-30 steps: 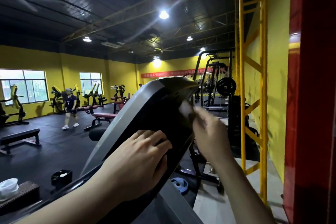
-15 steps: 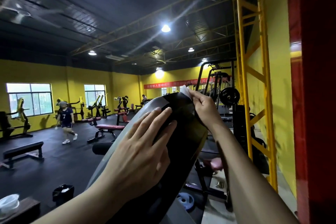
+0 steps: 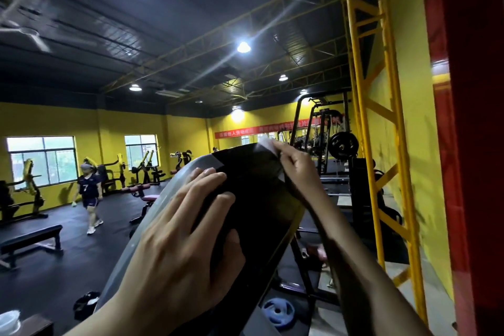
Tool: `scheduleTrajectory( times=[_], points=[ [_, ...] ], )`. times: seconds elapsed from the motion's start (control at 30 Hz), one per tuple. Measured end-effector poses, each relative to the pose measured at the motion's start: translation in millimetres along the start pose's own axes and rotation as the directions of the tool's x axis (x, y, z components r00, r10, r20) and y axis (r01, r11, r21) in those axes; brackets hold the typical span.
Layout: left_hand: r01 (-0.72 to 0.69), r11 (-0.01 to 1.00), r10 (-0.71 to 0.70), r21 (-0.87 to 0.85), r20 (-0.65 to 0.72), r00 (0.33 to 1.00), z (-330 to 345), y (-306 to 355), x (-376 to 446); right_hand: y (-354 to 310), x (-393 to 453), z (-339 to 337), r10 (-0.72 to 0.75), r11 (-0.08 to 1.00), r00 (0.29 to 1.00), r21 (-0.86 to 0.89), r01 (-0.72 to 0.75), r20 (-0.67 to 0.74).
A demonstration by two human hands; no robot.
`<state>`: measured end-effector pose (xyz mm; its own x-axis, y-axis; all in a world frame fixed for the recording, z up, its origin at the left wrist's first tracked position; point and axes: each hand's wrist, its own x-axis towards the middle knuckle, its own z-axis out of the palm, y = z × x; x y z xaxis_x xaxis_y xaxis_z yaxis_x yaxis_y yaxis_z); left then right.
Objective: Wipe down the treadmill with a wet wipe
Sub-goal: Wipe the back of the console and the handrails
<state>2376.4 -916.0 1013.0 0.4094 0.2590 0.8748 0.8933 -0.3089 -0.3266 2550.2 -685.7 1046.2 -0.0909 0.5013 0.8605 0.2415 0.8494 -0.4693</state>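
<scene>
The treadmill console, a black panel with a grey rim, tilts up in front of me. My left hand lies flat on its face, fingers spread, thumb against the black panel. At the console's top right edge my right hand pinches a white wet wipe against the rim; most of the wipe is hidden under the fingers.
A yellow steel ladder frame and a red pillar stand close on the right. A squat rack is behind the console. A person walks across the black floor at left, near benches. A blue weight plate lies below.
My right hand moved the wipe from the console's right side up to its top edge. My left hand slid higher on the panel and its fingers straightened. The view tilted upward.
</scene>
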Motion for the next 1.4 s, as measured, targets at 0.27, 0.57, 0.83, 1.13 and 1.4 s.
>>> scheduleTrajectory(
  times=[0.27,0.57,0.83,1.13,1.4],
  points=[
    [-0.012,1.0,0.012,-0.014,0.022,1.0,-1,-2,1,80,81,3,0.452,0.891,0.891,-0.065,-0.449,0.043],
    [-0.004,1.0,0.003,0.008,0.036,0.999,1,2,0,-68,-22,18,-0.267,0.959,0.963,0.114,0.261,0.042],
    [-0.011,1.0,0.01,0.016,0.072,0.997,1,1,-2,32,30,3,0.369,0.929,0.926,-0.006,-0.37,-0.076],
    [-0.002,1.0,0.004,-0.021,0.068,0.998,1,-1,0,-5,-43,41,0.358,0.904,0.917,0.309,-0.294,-0.177],
    [0.013,0.997,-0.005,-0.08,0.096,0.995,-8,2,0,-111,-136,48,0.006,0.969,0.975,0.243,0.049,-0.22]
  ],
)
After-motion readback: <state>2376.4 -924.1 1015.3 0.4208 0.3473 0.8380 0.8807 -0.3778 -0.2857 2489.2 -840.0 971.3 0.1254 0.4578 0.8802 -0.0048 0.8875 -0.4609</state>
